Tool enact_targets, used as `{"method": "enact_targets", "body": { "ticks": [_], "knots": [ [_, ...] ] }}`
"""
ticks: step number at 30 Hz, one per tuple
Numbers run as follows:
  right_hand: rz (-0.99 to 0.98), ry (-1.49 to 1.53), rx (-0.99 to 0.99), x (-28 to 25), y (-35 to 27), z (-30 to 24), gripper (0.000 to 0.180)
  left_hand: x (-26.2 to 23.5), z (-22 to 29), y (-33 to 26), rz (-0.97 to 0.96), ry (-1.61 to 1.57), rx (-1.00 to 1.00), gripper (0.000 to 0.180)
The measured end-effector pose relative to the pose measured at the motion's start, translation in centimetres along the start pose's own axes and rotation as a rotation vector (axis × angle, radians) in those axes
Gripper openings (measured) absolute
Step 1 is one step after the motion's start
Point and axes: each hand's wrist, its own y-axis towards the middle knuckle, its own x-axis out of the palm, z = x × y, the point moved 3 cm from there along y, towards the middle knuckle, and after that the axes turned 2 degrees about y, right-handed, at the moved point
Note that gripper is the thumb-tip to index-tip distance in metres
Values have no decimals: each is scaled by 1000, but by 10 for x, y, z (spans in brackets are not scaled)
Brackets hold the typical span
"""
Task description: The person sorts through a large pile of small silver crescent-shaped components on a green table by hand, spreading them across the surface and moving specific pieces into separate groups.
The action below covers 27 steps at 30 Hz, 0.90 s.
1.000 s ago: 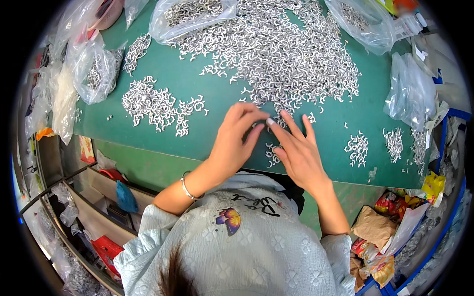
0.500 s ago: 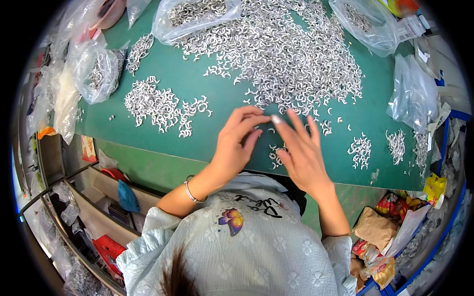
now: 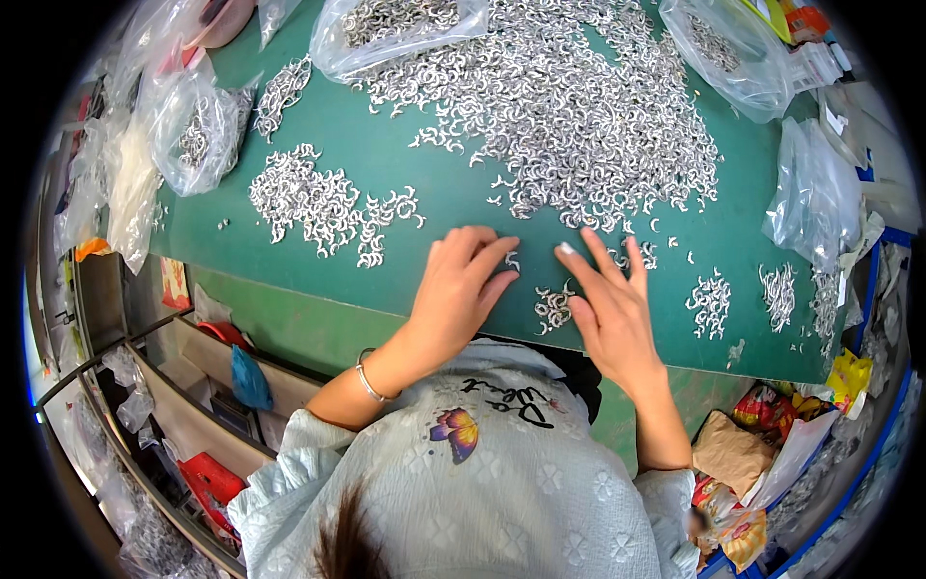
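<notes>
My left hand (image 3: 461, 289) lies flat on the green table (image 3: 424, 207), fingers pointing right toward a few small curved silver metal pieces (image 3: 511, 261). My right hand (image 3: 610, 304) rests beside it with fingers spread, fingertips reaching up to the lower edge of a big heap of the same silver hooks (image 3: 569, 106). A small cluster of hooks (image 3: 553, 307) sits between the two hands. Neither hand visibly grips anything. A thin bracelet (image 3: 368, 383) circles my left wrist.
A sorted pile of hooks (image 3: 313, 198) lies to the left, smaller piles (image 3: 711, 301) to the right. Clear plastic bags of parts (image 3: 198, 125) ring the table, with another bag (image 3: 405, 24) at the top. Shelves with clutter (image 3: 207, 405) stand lower left, wrappers (image 3: 733, 454) lower right.
Both hands slid apart and flattened on the table; the right hand's fingers spread and moved up toward the big heap, exposing the small cluster between the hands.
</notes>
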Motion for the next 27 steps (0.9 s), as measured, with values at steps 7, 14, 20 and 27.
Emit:
{"method": "enact_targets", "body": {
  "ticks": [7,14,20,27],
  "knots": [
    [178,-54,68,-8,-3,6,37,11,4,13,34,-246,-55,28],
    [-72,-16,-137,18,20,-14,50,3,12,-6,183,-273,38,25],
    [-168,-170,-110,14,11,-11,56,-4,3,-16,204,-223,-41,24],
    [-240,-312,32,-4,-22,0,64,3,9,-15,154,-240,45,26]
  ]
}}
